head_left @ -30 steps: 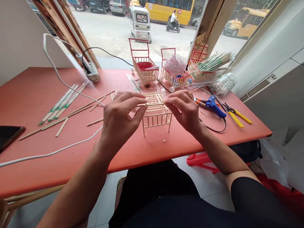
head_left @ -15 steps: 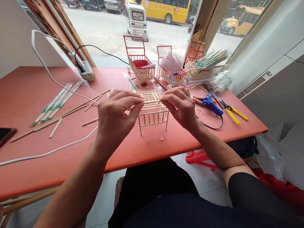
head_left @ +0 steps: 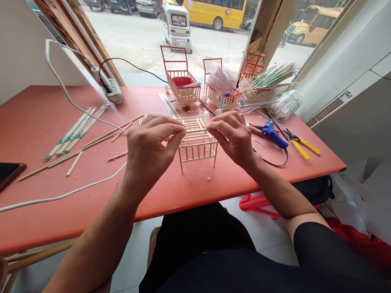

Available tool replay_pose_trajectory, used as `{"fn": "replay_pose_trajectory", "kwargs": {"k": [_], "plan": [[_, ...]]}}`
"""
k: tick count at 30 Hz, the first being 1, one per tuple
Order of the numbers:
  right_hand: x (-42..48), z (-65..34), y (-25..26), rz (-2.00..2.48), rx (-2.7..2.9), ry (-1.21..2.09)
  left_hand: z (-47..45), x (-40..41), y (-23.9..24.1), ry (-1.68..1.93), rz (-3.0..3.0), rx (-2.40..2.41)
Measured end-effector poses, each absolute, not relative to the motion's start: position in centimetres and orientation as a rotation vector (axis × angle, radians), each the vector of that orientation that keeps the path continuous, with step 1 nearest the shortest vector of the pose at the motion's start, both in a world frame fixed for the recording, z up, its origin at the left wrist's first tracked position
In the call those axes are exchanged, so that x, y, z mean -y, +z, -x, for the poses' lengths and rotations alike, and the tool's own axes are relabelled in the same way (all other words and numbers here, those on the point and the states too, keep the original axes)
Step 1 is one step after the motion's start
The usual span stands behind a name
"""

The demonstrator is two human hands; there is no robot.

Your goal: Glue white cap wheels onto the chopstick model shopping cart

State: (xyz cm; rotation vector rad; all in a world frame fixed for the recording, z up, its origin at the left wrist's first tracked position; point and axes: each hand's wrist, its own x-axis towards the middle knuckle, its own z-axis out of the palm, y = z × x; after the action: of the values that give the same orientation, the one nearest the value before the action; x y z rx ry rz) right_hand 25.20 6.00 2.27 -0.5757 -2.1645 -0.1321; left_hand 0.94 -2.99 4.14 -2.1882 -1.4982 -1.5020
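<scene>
A short wooden stick (head_left: 196,130) spans the gap between my two hands, level over a small frame of wooden sticks (head_left: 198,158). My left hand (head_left: 154,148) pinches the stick's left end between thumb and fingers. Its right end is pinched by my right hand (head_left: 233,136). The frame stands on the table on thin legs, with a barred side facing me and slats across its top. Whether the stick rests on the frame or hovers just above it, I cannot tell. Fingertips hide both stick ends.
On the orange table (head_left: 100,219) lie loose sticks (head_left: 74,163), wrapped chopsticks (head_left: 77,130) and a white cable (head_left: 61,198) to the left. A blue glue gun (head_left: 271,132) and yellow-handled pliers (head_left: 305,145) lie right. Behind stand small stick carts (head_left: 186,95). A phone (head_left: 10,175) sits far left.
The whole view has shifted very slightly to the right. Both hands keep the same pinch on the stick over the frame.
</scene>
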Motion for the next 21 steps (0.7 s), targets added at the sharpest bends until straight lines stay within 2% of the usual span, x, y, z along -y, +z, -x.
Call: {"fn": "replay_pose_trajectory", "kwargs": {"k": [21], "plan": [[-5.9,-25.1,2.3,0.482,2.116,-0.199,-0.8,3.3,4.5,-1.397,2.193,1.480]]}}
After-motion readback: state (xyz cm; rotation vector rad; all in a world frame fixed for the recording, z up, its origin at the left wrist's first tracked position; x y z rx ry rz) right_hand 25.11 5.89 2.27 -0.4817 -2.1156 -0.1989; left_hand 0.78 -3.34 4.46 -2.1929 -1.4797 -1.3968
